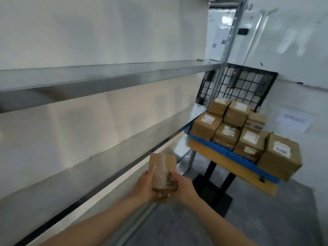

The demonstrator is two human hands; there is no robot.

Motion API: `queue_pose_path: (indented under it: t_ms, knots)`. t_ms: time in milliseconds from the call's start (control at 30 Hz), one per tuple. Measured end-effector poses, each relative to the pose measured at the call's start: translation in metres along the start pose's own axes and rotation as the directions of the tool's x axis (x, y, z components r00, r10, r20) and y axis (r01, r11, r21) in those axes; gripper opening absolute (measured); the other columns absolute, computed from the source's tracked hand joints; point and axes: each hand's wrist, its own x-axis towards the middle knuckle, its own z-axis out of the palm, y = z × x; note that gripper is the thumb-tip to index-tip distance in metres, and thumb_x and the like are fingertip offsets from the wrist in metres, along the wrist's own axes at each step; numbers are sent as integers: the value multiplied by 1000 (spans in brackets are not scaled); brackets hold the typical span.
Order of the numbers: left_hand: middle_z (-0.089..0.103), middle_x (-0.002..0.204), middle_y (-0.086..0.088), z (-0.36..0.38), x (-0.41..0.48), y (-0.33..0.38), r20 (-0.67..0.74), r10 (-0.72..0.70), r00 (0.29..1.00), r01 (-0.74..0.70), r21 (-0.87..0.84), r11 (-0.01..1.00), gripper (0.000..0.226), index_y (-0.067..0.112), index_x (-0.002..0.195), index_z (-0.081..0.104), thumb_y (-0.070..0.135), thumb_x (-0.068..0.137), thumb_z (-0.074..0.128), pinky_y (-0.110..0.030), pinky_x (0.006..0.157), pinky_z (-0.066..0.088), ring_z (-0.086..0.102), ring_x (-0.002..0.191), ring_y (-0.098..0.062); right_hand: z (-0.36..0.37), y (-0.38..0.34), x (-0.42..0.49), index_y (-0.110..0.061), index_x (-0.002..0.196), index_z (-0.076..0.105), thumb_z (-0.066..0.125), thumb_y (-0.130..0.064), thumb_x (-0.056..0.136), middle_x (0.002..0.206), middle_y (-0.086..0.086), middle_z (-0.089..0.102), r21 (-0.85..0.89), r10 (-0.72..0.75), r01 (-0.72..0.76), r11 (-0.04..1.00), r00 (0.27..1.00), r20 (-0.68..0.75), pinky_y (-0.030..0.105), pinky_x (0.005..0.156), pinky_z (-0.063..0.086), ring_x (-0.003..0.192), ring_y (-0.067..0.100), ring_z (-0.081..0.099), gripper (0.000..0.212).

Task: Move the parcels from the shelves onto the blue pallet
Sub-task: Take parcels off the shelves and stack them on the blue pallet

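Two-handed grip on one small brown parcel (162, 172), low centre of view, out in front of the shelves (106, 75) and well short of the blue pallet (218, 148). L hand (144, 186) wrapped round left edge, thumb lying on top face; R hand (182, 188) wrapped round right edge, thumb also on top. Fingers of both curled under, tips meeting at near end. Long axis runs away from body, far end tipped slightly up. Clear tape strip (160, 167) runs lengthwise down middle of top face. No label or print visible on this face.

Approx. seven stacked parcels (237, 112) on the pallet to the right, packed touching, some two high. White labels (208, 119) on most tops, w/ dark print too blurred to read; no brand legible. Pallet lies on wood-topped bench (230, 166) w/ black legs. Black wire crate (248, 82) upright behind stack. Paper sheet (295, 119) on wall at right, faint blue text, unreadable.
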Motion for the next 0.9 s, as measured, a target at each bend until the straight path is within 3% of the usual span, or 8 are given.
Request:
queue_pose_path:
  t_ms: [100, 233, 367, 467, 567, 733, 900]
  knots:
    - [31, 150, -7, 37, 36, 47, 49, 75, 996, -72, -58, 996, 100, 21, 148, 16, 25, 70, 79, -30, 110, 33, 36, 135, -23, -52, 49, -7, -13, 133, 43, 71, -15, 76, 130, 3, 53, -4, 58, -59, 998, 993, -99, 16, 99, 36, 123, 19, 49, 64]
    - [31, 149, -6, 95, 69, 125, 127, 200, 972, -190, -80, 978, 104, 21, 149, 7, 28, 73, 77, -29, 107, 34, 37, 134, -21, -114, 109, -21, -18, 138, 37, 73, -26, 75, 136, -1, 48, -54, 129, -142, 988, 972, -197, 18, 103, 34, 125, 14, 46, 74]
    - [34, 147, -5, 137, 95, 179, 193, 267, 944, -265, -34, 964, 106, 21, 149, 8, 35, 71, 78, -28, 105, 37, 40, 131, -19, -161, 155, -32, -20, 141, 34, 71, -23, 77, 137, -2, 47, -41, 204, -224, 974, 936, -286, 14, 98, 32, 124, 12, 45, 73]
    - [33, 147, -7, 158, 121, 214, 248, 306, 919, -315, -3, 949, 107, 22, 149, 9, 33, 69, 79, -29, 104, 36, 39, 131, -21, -190, 183, -34, -19, 140, 34, 69, -21, 78, 137, 0, 48, 3, 262, -277, 961, 904, -337, 19, 102, 36, 124, 14, 47, 71]
    - [33, 147, -7, 176, 153, 248, 304, 371, 878, -379, -33, 925, 108, 23, 149, 8, 30, 68, 80, -27, 100, 38, 40, 130, -22, -220, 206, -29, -18, 139, 36, 70, -17, 77, 136, 0, 48, 42, 286, -295, 955, 867, -409, 16, 99, 36, 123, 14, 47, 71]
    - [30, 147, -7, 198, 227, 310, 322, 463, 826, -474, -48, 879, 109, 22, 149, 9, 29, 68, 81, -35, 109, 34, 33, 134, -24, -287, 240, 5, -17, 140, 35, 73, -18, 74, 137, 0, 48, 34, 302, -332, 943, 805, -511, 22, 104, 34, 127, 15, 44, 75]
    - [30, 146, -9, 204, 315, 373, 308, 563, 767, -582, -35, 812, 108, 21, 149, 6, 32, 71, 79, -35, 103, 36, 36, 131, -27, -363, 262, 60, -17, 141, 34, 72, -16, 77, 138, 3, 48, 56, 295, -324, 944, 760, -579, 27, 105, 39, 126, 17, 46, 74]
